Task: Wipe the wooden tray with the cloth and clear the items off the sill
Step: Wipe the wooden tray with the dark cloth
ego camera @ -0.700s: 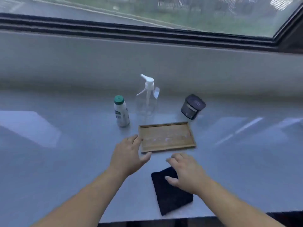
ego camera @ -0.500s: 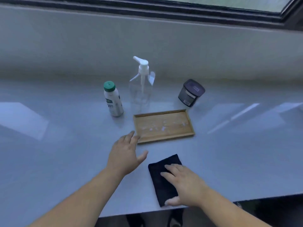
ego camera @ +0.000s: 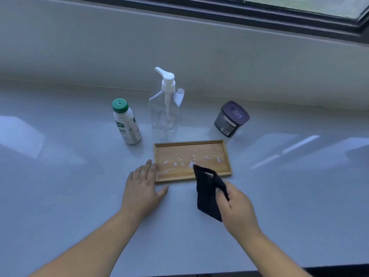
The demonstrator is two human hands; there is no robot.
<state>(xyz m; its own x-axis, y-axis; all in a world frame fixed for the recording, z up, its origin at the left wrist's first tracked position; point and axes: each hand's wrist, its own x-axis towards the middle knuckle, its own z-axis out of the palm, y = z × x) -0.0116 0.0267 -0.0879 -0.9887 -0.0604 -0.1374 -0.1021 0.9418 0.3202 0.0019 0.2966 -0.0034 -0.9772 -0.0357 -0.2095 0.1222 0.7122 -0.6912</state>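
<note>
A shallow wooden tray (ego camera: 223, 154) lies on the pale sill, spotted with white droplets and a smear. My left hand (ego camera: 142, 188) rests flat on the sill, fingertips against the tray's left edge, holding nothing. My right hand (ego camera: 237, 206) pinches a dark cloth (ego camera: 205, 190) lifted off the sill, its upper corner hanging over the tray's front edge. Behind the tray stand a white bottle with a green cap (ego camera: 125, 121), a clear pump bottle (ego camera: 166, 104) and a dark lidded jar (ego camera: 230, 118).
The sill (ego camera: 60, 196) runs wide to both sides and ends in a front edge near the bottom of the view. A low wall (ego camera: 199, 47) rises behind the bottles, with a dark window frame (ego camera: 299, 19) above it.
My right hand has picked the cloth up from the sill and carried it toward the tray. My left hand has slid forward to touch the tray's left edge. The view has tilted down.
</note>
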